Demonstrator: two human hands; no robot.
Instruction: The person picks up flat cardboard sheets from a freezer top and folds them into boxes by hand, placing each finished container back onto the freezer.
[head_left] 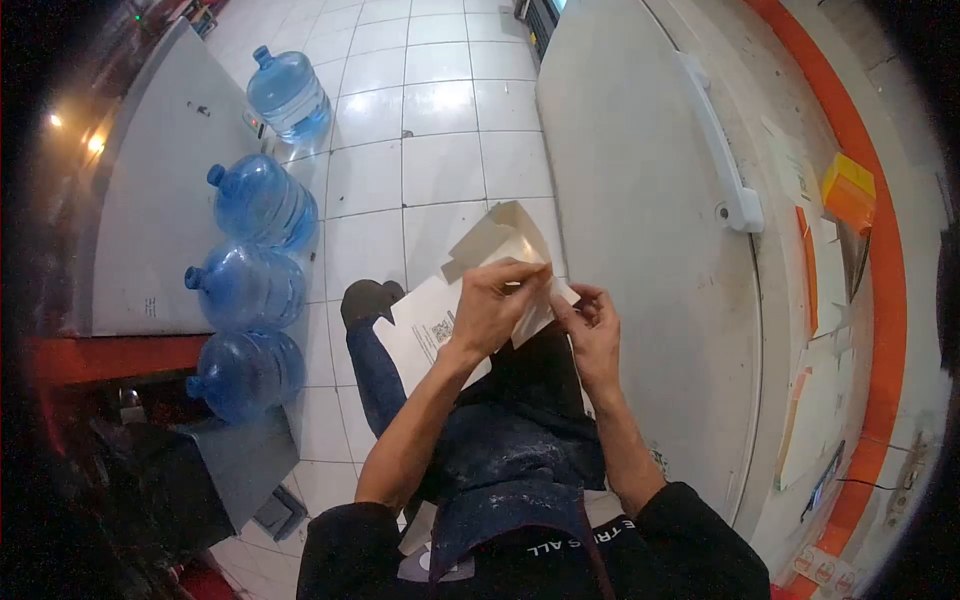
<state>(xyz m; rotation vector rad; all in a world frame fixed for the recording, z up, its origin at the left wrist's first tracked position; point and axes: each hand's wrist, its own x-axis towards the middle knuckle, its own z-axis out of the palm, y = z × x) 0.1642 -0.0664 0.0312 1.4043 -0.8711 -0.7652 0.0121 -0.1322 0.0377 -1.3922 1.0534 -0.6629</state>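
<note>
A partly folded cardboard box (pixel 415 325), pale with printed text and a QR code on one panel, lies across my lap. Its far flaps stand up at angles. My left hand (pixel 494 308) is closed, its thumb and fingers pinching the box near an upper corner. Close beside it, my right hand (pixel 594 335) grips the right edge of the same box between thumb and curled fingers. The fingertips of both hands nearly meet, and they cover part of the corner and its flaps.
Several blue water jugs (pixel 262 200) line the left side by a white cabinet (pixel 160 200). To my right runs a large white door or lid (pixel 650 250) with a long handle (pixel 722 160). A yellow-orange box (pixel 848 193) sits farther right. White floor tiles (pixel 440 110) stretch ahead.
</note>
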